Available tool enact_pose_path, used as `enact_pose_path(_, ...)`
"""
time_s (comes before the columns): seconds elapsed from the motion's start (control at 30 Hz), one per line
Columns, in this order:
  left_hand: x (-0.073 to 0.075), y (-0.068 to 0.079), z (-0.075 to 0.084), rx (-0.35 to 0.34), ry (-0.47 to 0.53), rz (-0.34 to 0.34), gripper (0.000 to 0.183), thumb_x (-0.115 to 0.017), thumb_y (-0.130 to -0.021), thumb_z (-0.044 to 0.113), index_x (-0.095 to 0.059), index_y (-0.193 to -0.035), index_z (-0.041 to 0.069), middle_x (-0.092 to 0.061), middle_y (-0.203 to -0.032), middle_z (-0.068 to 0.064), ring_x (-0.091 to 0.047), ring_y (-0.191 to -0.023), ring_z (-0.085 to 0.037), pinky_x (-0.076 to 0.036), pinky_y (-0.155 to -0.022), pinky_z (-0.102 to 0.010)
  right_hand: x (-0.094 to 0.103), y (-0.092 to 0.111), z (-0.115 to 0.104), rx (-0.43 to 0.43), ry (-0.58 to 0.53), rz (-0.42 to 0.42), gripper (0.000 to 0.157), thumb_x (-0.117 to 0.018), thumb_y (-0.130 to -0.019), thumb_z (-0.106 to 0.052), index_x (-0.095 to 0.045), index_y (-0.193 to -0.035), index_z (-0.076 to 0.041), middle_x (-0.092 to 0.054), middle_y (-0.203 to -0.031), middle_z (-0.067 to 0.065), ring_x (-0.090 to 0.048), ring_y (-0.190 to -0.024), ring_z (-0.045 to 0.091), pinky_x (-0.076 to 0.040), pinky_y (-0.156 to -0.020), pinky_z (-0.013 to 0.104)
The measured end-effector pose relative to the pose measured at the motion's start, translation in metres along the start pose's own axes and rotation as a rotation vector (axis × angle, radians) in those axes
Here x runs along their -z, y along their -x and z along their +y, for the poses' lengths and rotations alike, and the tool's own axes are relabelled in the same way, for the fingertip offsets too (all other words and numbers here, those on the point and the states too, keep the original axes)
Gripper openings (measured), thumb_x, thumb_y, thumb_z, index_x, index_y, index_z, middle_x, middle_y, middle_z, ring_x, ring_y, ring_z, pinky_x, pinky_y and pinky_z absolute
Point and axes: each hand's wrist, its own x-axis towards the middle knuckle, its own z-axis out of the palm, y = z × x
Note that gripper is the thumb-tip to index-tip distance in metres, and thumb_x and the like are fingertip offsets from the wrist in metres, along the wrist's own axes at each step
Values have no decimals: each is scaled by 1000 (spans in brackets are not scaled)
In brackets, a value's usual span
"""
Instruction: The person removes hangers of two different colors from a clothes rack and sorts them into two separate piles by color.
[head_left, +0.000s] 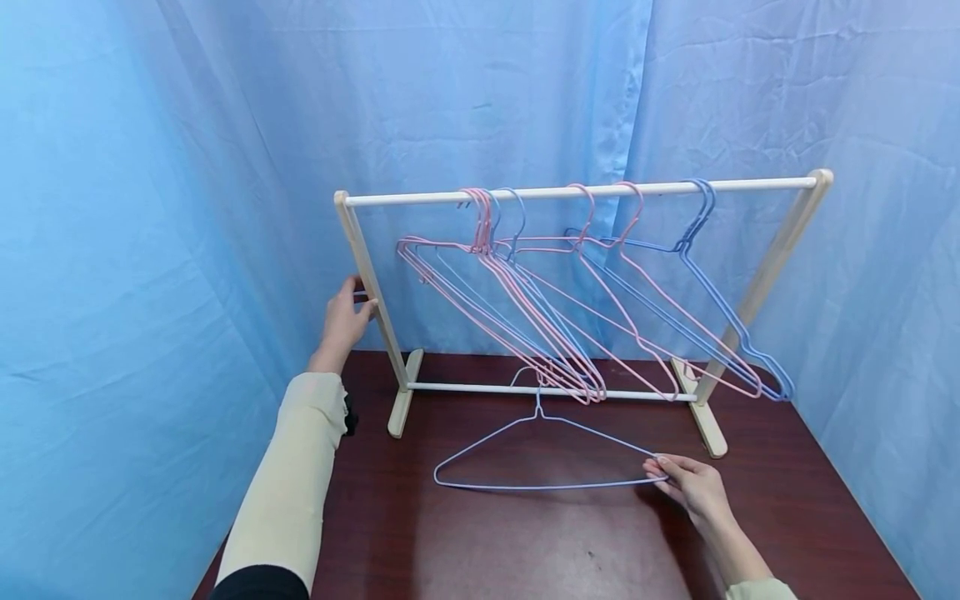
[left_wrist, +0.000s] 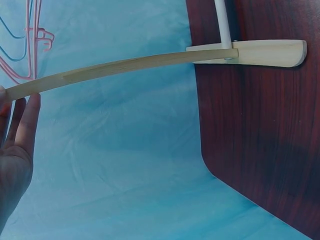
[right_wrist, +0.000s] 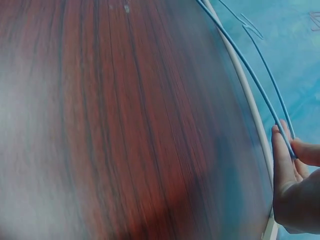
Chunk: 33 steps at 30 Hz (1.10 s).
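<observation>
Low over the table, a blue wire clothes hanger (head_left: 538, 487) hangs in front of the rack, hook upward. My right hand (head_left: 693, 487) pinches its right corner between thumb and fingers; the right wrist view also shows this grip on the hanger (right_wrist: 257, 82). My left hand (head_left: 345, 321) is at the left post (head_left: 367, 271) of a small clothes rack, holding it about halfway up with thumb and fingertips. In the left wrist view the fingers (left_wrist: 27, 122) meet the wooden post (left_wrist: 125, 66) from below.
Several pink hangers (head_left: 457, 308) and blue hangers (head_left: 738, 325) hang from the rack's white top bar (head_left: 420, 198). A white lower bar (head_left: 465, 387) joins its wooden feet (head_left: 405, 396). The rack stands on a dark red wooden table (head_left: 510, 533), with blue curtains (head_left: 247, 167) around it.
</observation>
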Motion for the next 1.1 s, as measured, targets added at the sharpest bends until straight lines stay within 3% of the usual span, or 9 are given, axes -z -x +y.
enact_pose_path(0.4,0,0,1,8,1,1,45,-50,-105,17,-37,-148,6,-48,-144,-22,-50,-134,-39,-56,-100,-50,-39,-3,7,-27,15,-47,34,-48,-104,-2,-48,-130,21,-75,-83,0,-74,-80,7,-63,-77,21)
enact_pose_path(1.1,0,0,3,8,-16,-1,48,-50,-105,17,-36,-149,6,-48,-145,-21,-51,-133,-37,-57,-99,-49,-111,-17,25,-44,-70,-102,34,-49,-101,3,-47,-128,24,-74,-81,5,-73,-77,8,-62,-74,20)
